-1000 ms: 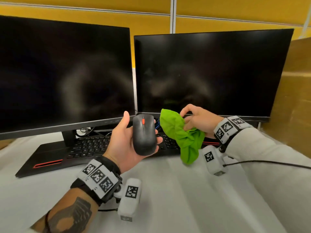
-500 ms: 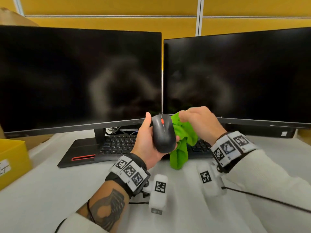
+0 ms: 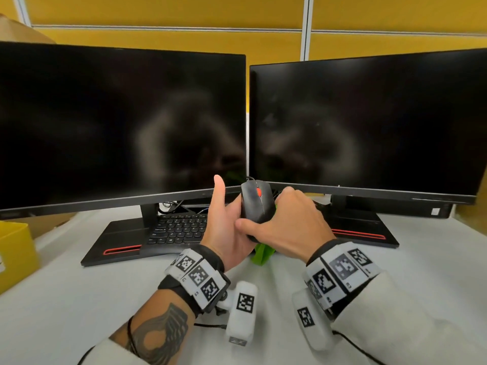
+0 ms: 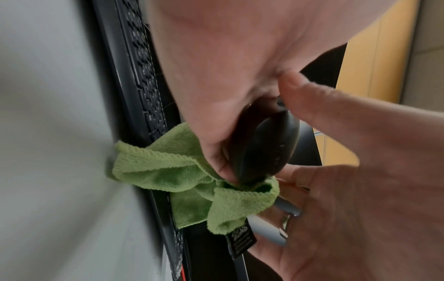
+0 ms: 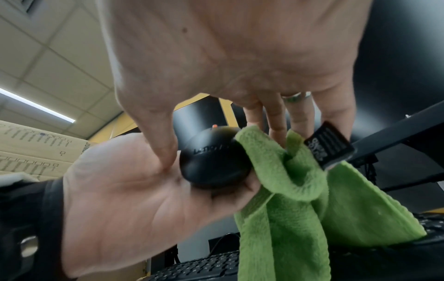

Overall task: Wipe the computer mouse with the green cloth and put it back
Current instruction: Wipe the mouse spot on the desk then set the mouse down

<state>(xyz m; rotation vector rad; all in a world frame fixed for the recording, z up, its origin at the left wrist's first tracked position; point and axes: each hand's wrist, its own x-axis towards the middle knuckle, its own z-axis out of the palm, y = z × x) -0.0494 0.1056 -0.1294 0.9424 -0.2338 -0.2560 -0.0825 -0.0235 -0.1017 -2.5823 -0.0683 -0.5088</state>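
Mouse [image 3: 257,204] at frame centre, lifted off the desk, cradled in left hand [image 3: 226,227], thumb straight up. Right hand [image 3: 292,227] curled over its right side, fingers pinching green cloth [image 5: 283,182] against it.

Your left hand [image 3: 226,227] holds the black mouse [image 3: 257,204] up in front of the keyboard [image 3: 179,229]. Your right hand [image 3: 292,225] presses the green cloth [image 3: 262,255] against it.
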